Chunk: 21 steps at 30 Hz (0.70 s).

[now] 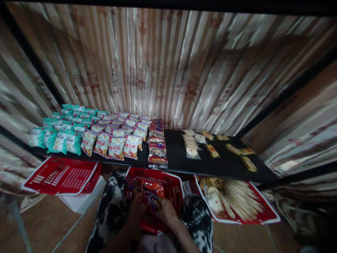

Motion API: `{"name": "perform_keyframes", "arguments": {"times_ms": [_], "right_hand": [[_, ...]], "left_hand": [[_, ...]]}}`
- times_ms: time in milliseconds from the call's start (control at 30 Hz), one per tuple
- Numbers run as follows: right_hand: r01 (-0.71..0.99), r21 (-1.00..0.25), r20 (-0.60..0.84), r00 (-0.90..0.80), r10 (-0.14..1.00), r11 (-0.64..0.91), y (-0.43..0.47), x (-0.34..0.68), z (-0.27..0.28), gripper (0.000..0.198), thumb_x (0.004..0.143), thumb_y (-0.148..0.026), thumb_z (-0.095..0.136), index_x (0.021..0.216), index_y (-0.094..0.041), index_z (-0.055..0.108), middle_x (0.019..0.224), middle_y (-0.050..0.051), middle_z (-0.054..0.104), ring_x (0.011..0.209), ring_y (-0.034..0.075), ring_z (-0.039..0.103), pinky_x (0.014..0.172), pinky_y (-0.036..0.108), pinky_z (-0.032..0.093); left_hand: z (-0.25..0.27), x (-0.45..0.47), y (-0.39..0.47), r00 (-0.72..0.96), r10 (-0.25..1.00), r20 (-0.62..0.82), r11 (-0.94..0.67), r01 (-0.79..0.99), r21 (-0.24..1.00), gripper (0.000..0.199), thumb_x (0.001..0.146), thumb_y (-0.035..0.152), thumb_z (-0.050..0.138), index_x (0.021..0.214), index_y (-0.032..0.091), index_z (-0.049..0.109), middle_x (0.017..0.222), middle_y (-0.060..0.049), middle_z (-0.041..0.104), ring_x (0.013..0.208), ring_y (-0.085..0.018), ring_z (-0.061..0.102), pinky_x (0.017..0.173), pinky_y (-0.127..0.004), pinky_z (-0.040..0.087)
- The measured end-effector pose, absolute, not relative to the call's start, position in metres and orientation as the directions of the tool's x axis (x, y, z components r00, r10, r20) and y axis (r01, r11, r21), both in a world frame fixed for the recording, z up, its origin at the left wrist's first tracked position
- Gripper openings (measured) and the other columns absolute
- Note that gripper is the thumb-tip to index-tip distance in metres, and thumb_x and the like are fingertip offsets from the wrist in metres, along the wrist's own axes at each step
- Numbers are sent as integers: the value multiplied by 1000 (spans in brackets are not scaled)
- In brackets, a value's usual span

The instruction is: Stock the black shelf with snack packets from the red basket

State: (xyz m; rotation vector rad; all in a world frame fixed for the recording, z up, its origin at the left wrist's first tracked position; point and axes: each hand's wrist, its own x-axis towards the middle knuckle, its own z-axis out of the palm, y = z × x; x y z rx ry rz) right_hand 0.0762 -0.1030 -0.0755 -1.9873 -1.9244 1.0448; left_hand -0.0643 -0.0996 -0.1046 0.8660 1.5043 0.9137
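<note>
Between my knees, a red plastic basket (174,179) with a white rim holds wrapped snacks, an orange packet (157,189) among them. Over it, my left hand (137,207) and my right hand (166,211) are both closed on a dark purple-red snack packet (150,199). Dim light and my fingers hide part of this packet. Just ahead on the black shelf, a row of similar purple-red packets (157,146) runs from back to front, beside white-and-orange snack bags (116,146).
Teal snack bags (61,140) fill the shelf's left end. White packets (191,144) and yellow packets (212,151) lie on the right of the black shelf (200,168). A red basket (65,175) stands at left; another basket (271,214) with long pale packets is at right.
</note>
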Motion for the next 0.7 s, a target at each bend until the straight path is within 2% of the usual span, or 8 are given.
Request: {"name": "perform_keyframes", "arguments": {"times_ms": [100, 167, 233, 300, 433, 567, 700], "right_hand": [[644, -760, -233, -142, 962, -89, -96, 87, -41, 29, 84, -34, 41, 79, -18, 64, 77, 6, 69, 72, 19, 63, 68, 27, 44], [480, -874, -167, -155, 974, -74, -90, 92, -19, 32, 82, -45, 45, 76, -18, 62, 74, 3, 67, 70, 18, 60, 68, 28, 45], [295, -950, -148, -126, 981, -105, -83, 95, 1, 37, 77, -52, 50, 79, -18, 62, 74, 2, 67, 68, 18, 60, 67, 29, 46], [145, -979, -158, -97, 983, -143, -77, 96, 17, 38, 73, -54, 56, 83, -18, 62, 74, 1, 67, 67, 18, 60, 65, 29, 47], [-17, -984, -176, -35, 984, -177, -72, 94, 33, 42, 66, -51, 67, 93, -19, 61, 82, 2, 69, 70, 18, 62, 67, 31, 49], [-48, -991, -128, 98, 987, -124, -71, 95, 32, 48, 66, -47, 69, 104, -20, 57, 93, 4, 69, 80, 21, 63, 73, 34, 50], [-53, -992, -120, 214, 969, -111, -60, 102, 37, 46, 63, -44, 72, 99, -21, 55, 90, 3, 69, 74, 20, 63, 66, 31, 51]], "left_hand": [[-82, -67, -99, -26, 902, -431, 428, -84, 900, 31, 54, 22, 55, 84, 18, 61, 74, -2, 68, 74, -20, 62, 68, -29, 50], [-66, -68, -100, 116, 889, -444, 458, -199, 866, 31, 55, 30, 60, 83, 17, 62, 71, -2, 67, 71, -20, 62, 67, -30, 49], [-51, -68, -101, 264, 881, -394, 464, -306, 831, 33, 57, 37, 64, 83, 17, 62, 75, -3, 68, 73, -20, 62, 71, -31, 49], [-39, -67, -100, 319, 881, -349, 453, -356, 817, 38, 60, 43, 67, 87, 16, 62, 78, -4, 69, 76, -20, 63, 75, -31, 48], [-20, -63, -91, 251, 921, -298, 371, -333, 867, 40, 63, 49, 67, 86, 16, 62, 81, -5, 69, 78, -20, 63, 74, -30, 48], [-6, -57, -78, 182, 955, -235, 270, -201, 942, 36, 70, 48, 61, 85, 15, 62, 80, -4, 67, 75, -18, 62, 67, -26, 47], [2, -46, -66, 211, 963, -166, 209, -197, 958, 32, 76, 42, 56, 94, 15, 61, 82, -3, 67, 75, -17, 61, 68, -26, 48]]}}
